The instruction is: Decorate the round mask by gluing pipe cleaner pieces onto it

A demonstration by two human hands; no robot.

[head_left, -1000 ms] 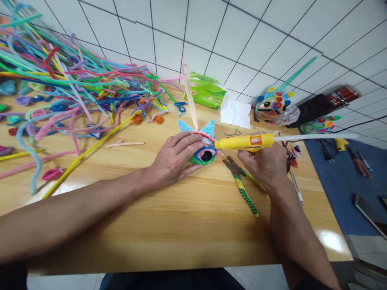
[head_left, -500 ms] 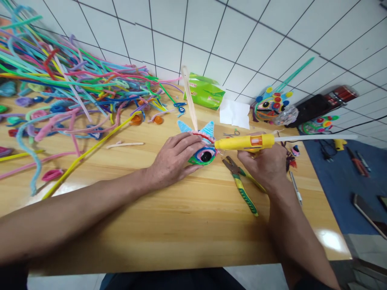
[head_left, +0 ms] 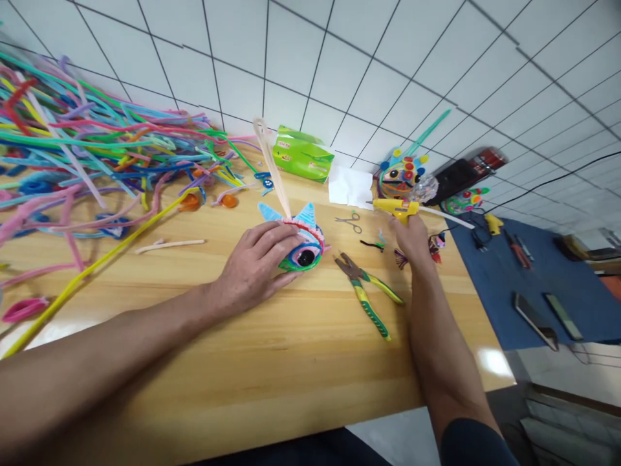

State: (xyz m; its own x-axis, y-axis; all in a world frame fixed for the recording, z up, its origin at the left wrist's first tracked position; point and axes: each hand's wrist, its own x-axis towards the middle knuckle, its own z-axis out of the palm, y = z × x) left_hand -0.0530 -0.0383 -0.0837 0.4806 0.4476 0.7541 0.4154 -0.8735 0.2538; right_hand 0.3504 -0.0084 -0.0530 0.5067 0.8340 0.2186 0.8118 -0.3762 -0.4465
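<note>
My left hand (head_left: 257, 262) is closed round the left side of a colourful pipe-cleaner face (head_left: 306, 249) with blue pointed ears, a red band and a black eye. A pale looped pipe cleaner (head_left: 273, 168) rises from behind its top. My right hand (head_left: 412, 239) grips a yellow glue gun (head_left: 398, 206), its nozzle toward the left and a white glue stick out of its back. Between the hands lie green-and-yellow pliers (head_left: 361, 288) with open jaws. Small scissors (head_left: 350, 223) rest beyond them.
Many coloured pipe cleaners (head_left: 97, 142) are heaped at the left. Near the tiled wall are a green packet (head_left: 303, 155), white paper (head_left: 350, 186) and a decorated mask (head_left: 398, 176). At the right, a blue mat (head_left: 504, 278) holds a phone (head_left: 533, 317) and a second glue gun (head_left: 493, 224).
My right hand has drawn the glue gun away from the face, to the right and back toward the wall. The view has shifted right. My left hand still holds the face.
</note>
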